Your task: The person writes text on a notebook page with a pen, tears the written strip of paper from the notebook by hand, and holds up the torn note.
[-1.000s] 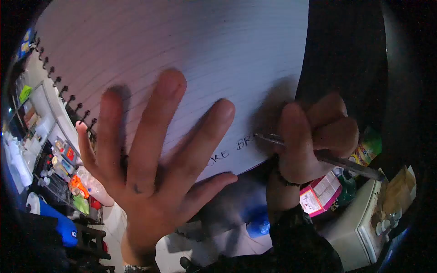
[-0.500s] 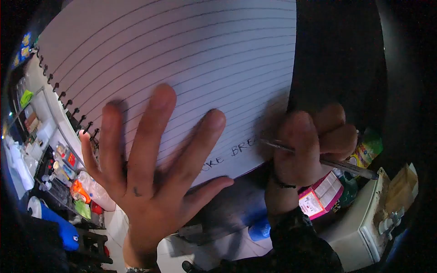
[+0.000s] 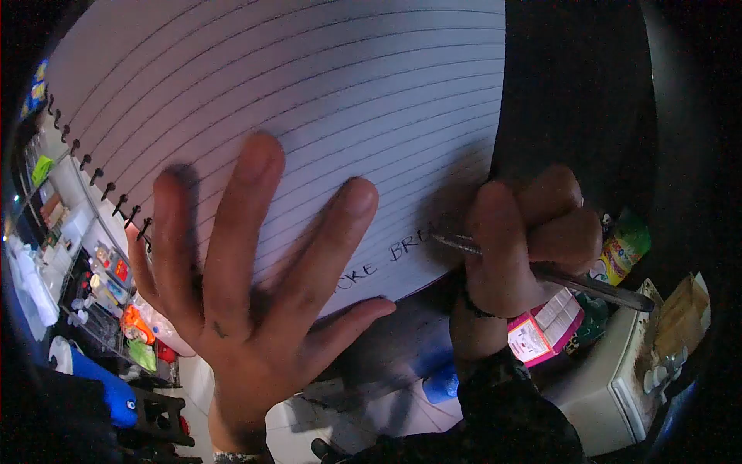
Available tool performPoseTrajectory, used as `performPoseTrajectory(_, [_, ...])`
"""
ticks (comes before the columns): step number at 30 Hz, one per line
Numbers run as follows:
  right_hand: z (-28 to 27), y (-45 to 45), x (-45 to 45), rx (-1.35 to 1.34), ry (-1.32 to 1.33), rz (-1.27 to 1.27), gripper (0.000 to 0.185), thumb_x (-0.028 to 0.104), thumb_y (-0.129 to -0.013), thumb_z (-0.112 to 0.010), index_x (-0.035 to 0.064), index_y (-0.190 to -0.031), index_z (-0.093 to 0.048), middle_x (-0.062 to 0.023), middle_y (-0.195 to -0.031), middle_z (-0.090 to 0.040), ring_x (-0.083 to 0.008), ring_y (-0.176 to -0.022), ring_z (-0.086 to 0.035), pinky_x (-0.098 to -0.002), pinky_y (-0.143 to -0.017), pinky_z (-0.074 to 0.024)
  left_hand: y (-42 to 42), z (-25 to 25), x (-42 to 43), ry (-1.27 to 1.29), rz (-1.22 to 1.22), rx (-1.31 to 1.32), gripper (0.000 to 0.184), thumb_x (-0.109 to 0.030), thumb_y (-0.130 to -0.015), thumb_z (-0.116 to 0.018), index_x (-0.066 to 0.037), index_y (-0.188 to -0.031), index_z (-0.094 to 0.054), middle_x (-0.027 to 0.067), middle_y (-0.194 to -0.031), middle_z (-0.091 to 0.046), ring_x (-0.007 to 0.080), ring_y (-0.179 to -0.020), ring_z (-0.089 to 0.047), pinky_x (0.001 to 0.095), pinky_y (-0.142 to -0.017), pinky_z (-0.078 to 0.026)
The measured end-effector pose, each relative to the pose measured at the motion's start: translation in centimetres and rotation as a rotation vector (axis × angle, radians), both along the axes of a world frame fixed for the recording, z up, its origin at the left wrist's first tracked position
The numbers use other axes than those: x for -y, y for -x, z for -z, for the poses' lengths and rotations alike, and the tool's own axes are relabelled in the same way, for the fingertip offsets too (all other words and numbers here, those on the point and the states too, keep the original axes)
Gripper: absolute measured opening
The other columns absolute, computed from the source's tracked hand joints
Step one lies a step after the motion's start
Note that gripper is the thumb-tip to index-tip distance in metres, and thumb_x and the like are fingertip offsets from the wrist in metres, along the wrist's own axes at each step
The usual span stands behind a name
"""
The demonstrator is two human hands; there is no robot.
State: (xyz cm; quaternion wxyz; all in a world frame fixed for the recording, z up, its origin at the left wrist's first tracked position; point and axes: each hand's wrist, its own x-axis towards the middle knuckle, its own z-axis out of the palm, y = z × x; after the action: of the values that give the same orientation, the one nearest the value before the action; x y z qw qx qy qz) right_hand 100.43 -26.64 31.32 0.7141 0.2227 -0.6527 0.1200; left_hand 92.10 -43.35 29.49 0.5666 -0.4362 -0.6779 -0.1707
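A spiral-bound lined notebook page [image 3: 371, 108] fills the upper middle of the view. My left hand [image 3: 247, 317] lies over its lower left part with the fingers spread, holding nothing. At the page's lower right, my right hand [image 3: 525, 247] grips a pen [image 3: 591, 289], its tip touching the paper at the end of dark handwritten capitals [image 3: 406, 247]. "BRE" can be read there, and "OKE" before it, partly beside my left index finger. The fingers of my right hand are curled round the pen.
A white appliance [image 3: 603, 387] with a brown paper item [image 3: 682, 313] on top stands at the lower right. Near it are a pink box [image 3: 545, 329] and a green packet [image 3: 626, 247]. Bottles and containers [image 3: 108, 278] crowd the left side, above a blue cylinder [image 3: 104, 387].
The page and my left hand have shifted slightly left in view. The pen's angle has changed a little, and its tip has stayed near the end of the writing.
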Motion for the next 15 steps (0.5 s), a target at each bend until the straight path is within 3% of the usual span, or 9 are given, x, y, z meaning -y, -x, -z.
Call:
performPoseTrajectory(5, [-0.03,-0.17,0.10,0.006,0.017,0.051,0.035,-0.007,-0.072,-0.061,0.0114,-0.068,-0.031,-0.0021,-0.057,-0.037,-0.0071,-0.044,-0.036,-0.0235,-0.036,-0.0298,0.24,-0.02,0.12,0.014,0.000,-0.021,0.081,-0.071,-0.058,-0.058,-0.017,-0.118,-0.055,0.0217,-0.131,-0.039,0.0458,-0.124,-0.026,0.0566,-0.100,-0.023])
performPoseTrajectory(8, [-0.13,-0.22,-0.05,0.050,0.000,-0.052,0.035,-0.009,-0.071,-0.061,0.0114,-0.068,-0.032,-0.0018,-0.057,-0.036,-0.0068,-0.044,-0.035,-0.0235,-0.036,-0.0300,0.26,0.05,0.11,0.014,0.011,-0.019,0.081,-0.070,-0.058,-0.058,-0.017,-0.118,-0.055,0.0216,-0.131,-0.039,0.0457,-0.124,-0.026,0.0568,-0.100,-0.023])
performPoseTrajectory(11, [-0.31,-0.29,0.02,0.020,-0.056,0.082,0.034,-0.010,-0.071,-0.060,0.0116,-0.068,-0.033,-0.0019,-0.057,-0.036,-0.0069,-0.044,-0.035,-0.0233,-0.036,-0.0300,0.22,0.07,0.11,0.014,0.004,-0.016,0.081,-0.070,-0.058,-0.058,-0.017,-0.119,-0.054,0.0217,-0.131,-0.039,0.0457,-0.124,-0.027,0.0568,-0.100,-0.024])
performPoseTrajectory(15, [-0.18,-0.01,-0.05,0.003,-0.020,-0.002,0.034,-0.010,-0.071,-0.060,0.0114,-0.069,-0.034,-0.0021,-0.057,-0.037,-0.0069,-0.044,-0.035,-0.0237,-0.035,-0.0295,0.26,0.01,0.03,0.002,0.011,-0.019,0.082,-0.071,-0.059,-0.058,-0.017,-0.120,-0.053,0.0217,-0.131,-0.039,0.0457,-0.123,-0.027,0.0565,-0.100,-0.024])
